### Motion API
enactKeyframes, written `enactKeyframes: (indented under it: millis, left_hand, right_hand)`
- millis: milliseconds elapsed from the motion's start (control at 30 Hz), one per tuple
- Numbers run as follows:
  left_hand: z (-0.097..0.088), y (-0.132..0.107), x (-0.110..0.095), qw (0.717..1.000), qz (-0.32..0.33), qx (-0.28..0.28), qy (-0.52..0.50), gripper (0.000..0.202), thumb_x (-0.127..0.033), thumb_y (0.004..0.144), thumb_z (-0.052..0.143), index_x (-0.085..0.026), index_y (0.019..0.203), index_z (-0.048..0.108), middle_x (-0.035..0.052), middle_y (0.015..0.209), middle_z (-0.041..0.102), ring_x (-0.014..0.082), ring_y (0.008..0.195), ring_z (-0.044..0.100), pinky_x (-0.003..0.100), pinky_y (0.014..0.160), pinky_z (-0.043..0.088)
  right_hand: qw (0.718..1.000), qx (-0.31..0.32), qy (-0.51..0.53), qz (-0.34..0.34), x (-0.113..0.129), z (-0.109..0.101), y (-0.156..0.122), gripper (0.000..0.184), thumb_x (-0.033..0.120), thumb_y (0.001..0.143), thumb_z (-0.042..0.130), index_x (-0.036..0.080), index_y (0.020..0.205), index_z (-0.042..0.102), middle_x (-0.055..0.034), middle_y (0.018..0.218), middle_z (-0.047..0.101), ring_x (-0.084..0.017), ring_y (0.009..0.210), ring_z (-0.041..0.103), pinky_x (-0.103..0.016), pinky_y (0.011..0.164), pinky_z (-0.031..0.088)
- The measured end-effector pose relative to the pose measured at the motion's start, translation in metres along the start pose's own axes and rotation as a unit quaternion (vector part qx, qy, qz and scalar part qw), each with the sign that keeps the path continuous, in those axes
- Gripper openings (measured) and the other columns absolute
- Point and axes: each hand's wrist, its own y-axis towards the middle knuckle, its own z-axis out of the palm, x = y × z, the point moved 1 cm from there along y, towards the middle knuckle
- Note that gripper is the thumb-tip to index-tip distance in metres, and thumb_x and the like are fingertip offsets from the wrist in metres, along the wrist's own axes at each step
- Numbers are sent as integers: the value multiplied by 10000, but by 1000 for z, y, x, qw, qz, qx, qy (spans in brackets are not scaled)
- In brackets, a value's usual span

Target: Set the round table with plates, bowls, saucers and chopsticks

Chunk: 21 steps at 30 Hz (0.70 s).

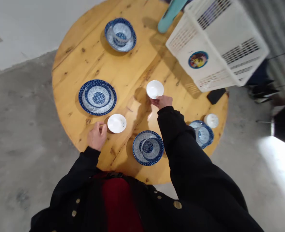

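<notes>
My right hand (162, 101) is closed on the near rim of a small white dish (155, 89), held above the middle of the round wooden table (132, 64). My left hand (97, 135) is curled at the left edge of a second small white dish (117, 123) lying on the table, fingertips at its rim. A blue-patterned plate (97, 97) lies just beyond the left hand. Another blue-patterned plate (148, 148) sits near the table's front edge between my arms.
A blue bowl on a plate (120, 34) stands at the far side. A white plastic crate (217, 45) occupies the table's right, with a dark flat object (216, 95) beside it. A blue bowl (202, 134) and small white dish (211, 120) sit right. Concrete floor surrounds the table.
</notes>
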Motion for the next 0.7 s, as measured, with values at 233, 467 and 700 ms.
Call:
enactKeyframes:
  millis: [233, 467, 700]
  left_hand:
    - [-1, -17, -44, 962, 51, 169, -209, 311, -459, 917, 492, -213, 1057, 621, 15, 806, 709, 148, 650, 701, 243, 654, 530]
    - [-17, -42, -33, 932, 75, 264, -238, 265, -464, 943, 441, -228, 939, 562, 7, 732, 662, 172, 634, 685, 276, 622, 525]
    - [-41, -74, 5, 945, 46, 268, -182, 279, -469, 918, 447, -237, 792, 537, 0, 617, 635, 189, 580, 655, 289, 573, 489]
  right_hand:
    - [986, 111, -71, -100, -6, -5, -126, 192, 274, 621, 689, 139, 749, 643, -7, 504, 626, -167, 459, 633, -254, 471, 524]
    - [978, 158, -86, -107, -57, 7, -242, 261, 473, 693, 659, 220, 707, 597, -3, 542, 627, -186, 474, 590, -295, 461, 480]
    - [986, 160, -19, -50, -115, 14, -302, 469, 661, 688, 695, 207, 777, 619, -39, 583, 669, -212, 504, 646, -302, 471, 512]
